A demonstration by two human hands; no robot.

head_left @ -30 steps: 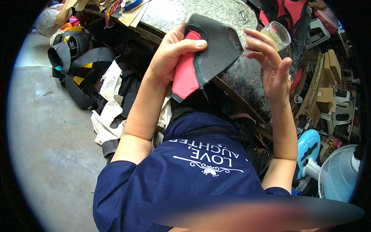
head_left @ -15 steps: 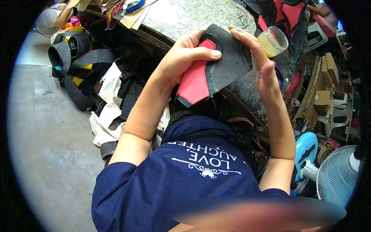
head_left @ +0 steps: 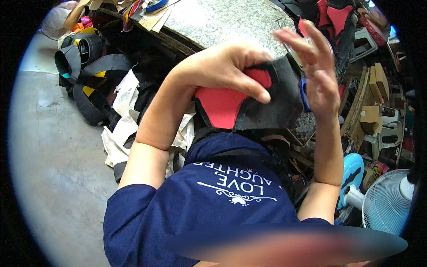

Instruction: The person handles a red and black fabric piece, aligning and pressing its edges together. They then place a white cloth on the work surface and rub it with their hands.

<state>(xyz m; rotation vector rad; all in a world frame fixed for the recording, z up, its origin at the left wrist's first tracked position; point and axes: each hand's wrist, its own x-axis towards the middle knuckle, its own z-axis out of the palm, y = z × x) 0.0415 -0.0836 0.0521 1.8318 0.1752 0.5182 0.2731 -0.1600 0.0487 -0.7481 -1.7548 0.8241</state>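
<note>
In the head view, my left hand [head_left: 218, 71] grasps a black sheet [head_left: 282, 107] with a red patch [head_left: 220, 107] on its left part. My thumb lies across the near face, its tip reaching past the red onto the black, while the other fingers go over the far edge and are mostly hidden. The sheet is up in front of my navy shirt [head_left: 195, 204], at the near side of a table with a pale speckled slab [head_left: 222, 26] on it.

My right hand [head_left: 318, 75] has a released grip: it holds nothing, its fingers are spread and blurred, and it is just right of the sheet. I cannot tell whether it touches the edge. A blue ring [head_left: 304, 94] shows between the sheet and that hand.

Far right are more red and black pieces [head_left: 339, 20]. To the left, black straps [head_left: 91, 107] with yellow parts lie near a white cloth [head_left: 126, 98]. On the right are a cardboard box [head_left: 369, 115] and, nearer me, a fan [head_left: 386, 202].
</note>
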